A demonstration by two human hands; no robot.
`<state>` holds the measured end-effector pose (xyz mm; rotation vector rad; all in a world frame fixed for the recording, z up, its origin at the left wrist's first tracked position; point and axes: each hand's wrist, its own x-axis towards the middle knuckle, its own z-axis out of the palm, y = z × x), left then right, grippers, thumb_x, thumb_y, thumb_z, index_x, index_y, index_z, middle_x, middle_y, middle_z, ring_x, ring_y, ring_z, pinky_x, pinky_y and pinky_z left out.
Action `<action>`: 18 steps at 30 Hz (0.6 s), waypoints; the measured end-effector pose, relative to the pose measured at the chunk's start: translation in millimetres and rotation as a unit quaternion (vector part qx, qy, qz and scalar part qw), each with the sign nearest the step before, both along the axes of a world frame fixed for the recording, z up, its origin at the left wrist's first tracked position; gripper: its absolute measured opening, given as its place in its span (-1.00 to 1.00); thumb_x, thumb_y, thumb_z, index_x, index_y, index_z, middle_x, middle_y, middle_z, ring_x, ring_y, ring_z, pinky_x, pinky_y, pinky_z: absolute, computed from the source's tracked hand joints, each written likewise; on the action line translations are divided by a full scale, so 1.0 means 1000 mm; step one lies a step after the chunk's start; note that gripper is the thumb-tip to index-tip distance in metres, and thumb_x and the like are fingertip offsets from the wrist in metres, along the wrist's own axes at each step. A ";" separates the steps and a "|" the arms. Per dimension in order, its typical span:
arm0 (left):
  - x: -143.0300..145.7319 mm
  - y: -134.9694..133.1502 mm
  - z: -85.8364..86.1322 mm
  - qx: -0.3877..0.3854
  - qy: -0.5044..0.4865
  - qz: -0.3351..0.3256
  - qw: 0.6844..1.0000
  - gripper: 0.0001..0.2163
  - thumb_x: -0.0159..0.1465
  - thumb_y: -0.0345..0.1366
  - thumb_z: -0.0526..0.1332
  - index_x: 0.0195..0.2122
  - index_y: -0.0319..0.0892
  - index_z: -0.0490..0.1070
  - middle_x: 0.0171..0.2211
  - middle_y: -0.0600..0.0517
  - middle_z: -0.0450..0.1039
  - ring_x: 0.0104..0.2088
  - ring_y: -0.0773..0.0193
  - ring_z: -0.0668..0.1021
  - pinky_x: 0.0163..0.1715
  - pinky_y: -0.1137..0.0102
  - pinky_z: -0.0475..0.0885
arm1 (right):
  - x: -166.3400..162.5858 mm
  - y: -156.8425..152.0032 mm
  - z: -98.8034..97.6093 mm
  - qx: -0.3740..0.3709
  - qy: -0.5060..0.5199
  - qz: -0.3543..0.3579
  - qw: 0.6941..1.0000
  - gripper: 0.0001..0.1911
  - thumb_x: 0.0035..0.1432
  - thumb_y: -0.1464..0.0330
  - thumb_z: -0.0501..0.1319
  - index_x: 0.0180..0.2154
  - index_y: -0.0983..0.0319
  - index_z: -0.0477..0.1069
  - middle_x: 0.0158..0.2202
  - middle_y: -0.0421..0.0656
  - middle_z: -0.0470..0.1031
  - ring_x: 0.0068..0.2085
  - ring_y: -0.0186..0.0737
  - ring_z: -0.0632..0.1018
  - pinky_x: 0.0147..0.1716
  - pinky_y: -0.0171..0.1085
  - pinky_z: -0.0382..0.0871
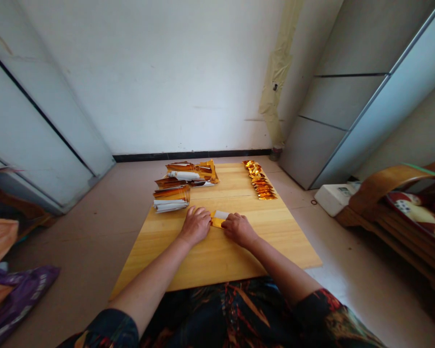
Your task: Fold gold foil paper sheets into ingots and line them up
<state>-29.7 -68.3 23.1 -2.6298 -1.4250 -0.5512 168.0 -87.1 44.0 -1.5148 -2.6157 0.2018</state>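
One gold foil wrapper [218, 222] with a whitish panel is being worked flat on the wooden tabletop [293, 237], between the two hands, near the middle of the board. Its left end is clamped under the bunched fingers of the left hand [196, 225]; its right end is clamped by the curled fingers of the right hand [240, 228]. Hands are held apart, with the wrapper showing in the gap. Exact fold or crease cannot be told, as much of it is covered by fingers.

At the far left, flat brown-gold wrappers are piled in two loose groups: a front stack [171, 195] with pale faces showing, just beyond the left hand, and a back stack [192, 170] near the far edge. Along the far right edge, small shiny foil packets [263, 186] are lined up in an overlapping row.

Progress, as judged: the row at right is taken as finished pieces, so a fair number is done; the piles at left are taken as unworked stock, so plenty is left. The piece in hand is judged to be mid-handling, not yet added to either group
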 end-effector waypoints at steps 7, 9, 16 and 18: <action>0.006 0.003 0.003 -0.030 0.055 -0.003 0.998 -0.86 0.23 -0.41 0.12 -0.41 -0.20 0.45 -0.35 -0.06 0.50 -0.23 0.17 0.47 -0.22 0.28 0.31 | 0.009 0.018 -0.005 0.000 0.035 0.066 0.997 -0.85 0.11 0.37 0.20 -0.30 0.13 0.55 -0.27 -0.16 0.49 -0.23 -0.24 0.43 -0.30 -0.33 0.19; 0.006 0.003 0.003 -0.029 0.057 -0.003 0.998 -0.87 0.23 -0.41 0.11 -0.40 -0.20 0.45 -0.36 -0.06 0.50 -0.23 0.17 0.47 -0.21 0.28 0.31 | 0.010 0.022 -0.006 0.006 0.035 0.080 0.996 -0.86 0.12 0.36 0.20 -0.30 0.13 0.55 -0.26 -0.17 0.50 -0.23 -0.25 0.43 -0.30 -0.33 0.17; 0.007 -0.008 0.005 -0.019 0.038 -0.007 0.999 -0.89 0.24 -0.36 0.11 -0.35 -0.16 0.43 -0.30 -0.04 0.51 -0.19 0.17 0.48 -0.18 0.25 0.27 | 0.010 0.015 -0.013 0.091 -0.012 0.129 0.987 -0.77 0.24 0.37 0.08 -0.37 0.22 0.48 -0.33 -0.10 0.47 -0.26 -0.24 0.38 -0.22 -0.24 0.09; 0.010 -0.011 0.006 -0.020 0.038 0.003 0.999 -0.91 0.23 -0.29 0.16 -0.33 -0.16 0.42 -0.28 -0.06 0.51 -0.17 0.14 0.48 -0.17 0.23 0.25 | 0.010 0.013 -0.019 0.116 -0.014 0.140 0.983 -0.74 0.27 0.38 0.04 -0.38 0.23 0.46 -0.35 -0.09 0.45 -0.27 -0.23 0.36 -0.18 -0.21 0.08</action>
